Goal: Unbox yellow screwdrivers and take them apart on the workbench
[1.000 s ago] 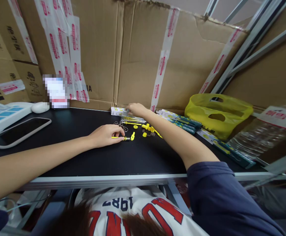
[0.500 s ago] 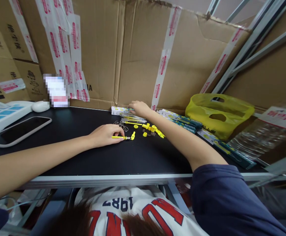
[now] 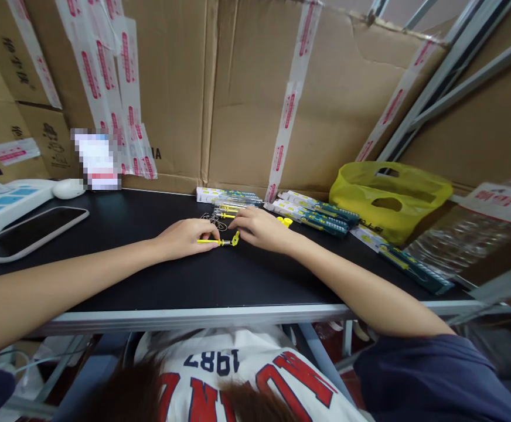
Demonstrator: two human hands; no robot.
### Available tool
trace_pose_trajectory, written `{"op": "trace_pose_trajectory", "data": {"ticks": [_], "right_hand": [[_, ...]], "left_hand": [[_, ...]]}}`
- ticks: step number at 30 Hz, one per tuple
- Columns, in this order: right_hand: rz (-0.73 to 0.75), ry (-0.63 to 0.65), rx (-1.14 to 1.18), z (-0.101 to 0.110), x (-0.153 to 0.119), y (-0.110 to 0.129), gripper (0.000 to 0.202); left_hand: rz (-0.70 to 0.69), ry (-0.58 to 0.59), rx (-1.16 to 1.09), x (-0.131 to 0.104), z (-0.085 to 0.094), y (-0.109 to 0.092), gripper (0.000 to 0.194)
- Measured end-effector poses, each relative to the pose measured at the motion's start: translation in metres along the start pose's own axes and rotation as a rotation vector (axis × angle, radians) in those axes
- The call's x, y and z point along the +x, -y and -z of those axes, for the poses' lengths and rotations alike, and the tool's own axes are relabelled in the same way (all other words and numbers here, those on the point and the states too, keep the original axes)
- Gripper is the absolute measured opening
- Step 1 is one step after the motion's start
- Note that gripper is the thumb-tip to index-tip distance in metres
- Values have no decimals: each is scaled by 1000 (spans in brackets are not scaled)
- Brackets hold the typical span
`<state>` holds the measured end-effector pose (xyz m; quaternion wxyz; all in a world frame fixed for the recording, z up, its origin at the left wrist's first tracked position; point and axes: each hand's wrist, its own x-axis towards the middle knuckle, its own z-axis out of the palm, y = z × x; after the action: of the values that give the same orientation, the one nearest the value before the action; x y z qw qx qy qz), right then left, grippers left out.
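Observation:
My left hand [image 3: 188, 239] pinches a thin yellow plastic rod [image 3: 207, 241] just above the black table. The rod has a short metal section [image 3: 225, 242] and a small yellow end piece [image 3: 235, 238] on its right. Close beside that end piece is my right hand [image 3: 262, 230], fingers bent and slightly apart; whether they touch it I cannot tell. Behind the hands lie thin clear and yellow sticks [image 3: 229, 209] and a tangle of metal rings or wire [image 3: 214, 220]. Small yellow parts [image 3: 285, 221] peek out past my right hand, which hides most of them.
Printed slim boxes [image 3: 312, 217] lie at the back and right. A yellow plastic bag [image 3: 387, 199] and large clear bottle [image 3: 466, 223] stand on the right. At left are a phone [image 3: 36, 233], a white power strip [image 3: 13, 205] and a blurred-out screen [image 3: 97, 161]. Cardboard [image 3: 247, 105] walls the back.
My right hand has come back from the sticks and box at the rear to beside the yellow end piece. It now covers most of the loose yellow parts. My left hand keeps its hold.

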<state>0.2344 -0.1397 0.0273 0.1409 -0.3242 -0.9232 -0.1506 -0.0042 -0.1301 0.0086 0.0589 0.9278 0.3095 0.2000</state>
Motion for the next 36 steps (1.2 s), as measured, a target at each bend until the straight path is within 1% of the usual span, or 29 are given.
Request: {"op": "trace_pose_trajectory", "data": {"ticks": [2,5,9,12,16,21,24,28,32,36], "right_hand": [[5,19,19,1,1,-2,30],[67,50,51,3,0,1,32],[113,81,50,4,-3,8,28],[92,106,12,2,-2,10,23],[57,99,-17,3,-1,10,19],[-16,84,14,9,1,18,23],[-48,85,74,10,0,24,25],[-67,90,99,9,-1,28,25],[-71,99,115,9,-2,29,26],[-83,89,161,11,-2,27,26]], "left_hand": [[-3,-2,18,0,0,1,28],[-39,9,49,0,0,2,34],[-62,32,77,0,-1,2,31],[-63,21,64,0,-2,2,29],[-55,-33,37,-1,-2,-1,26],[46,-63,57,-1,-1,-5,17],[76,-54,63,-2,0,-8,17],[13,-26,21,-4,1,-11,27],[-24,-22,10,-4,2,-12,26],[-62,-30,-15,-3,1,-11,34]]}}
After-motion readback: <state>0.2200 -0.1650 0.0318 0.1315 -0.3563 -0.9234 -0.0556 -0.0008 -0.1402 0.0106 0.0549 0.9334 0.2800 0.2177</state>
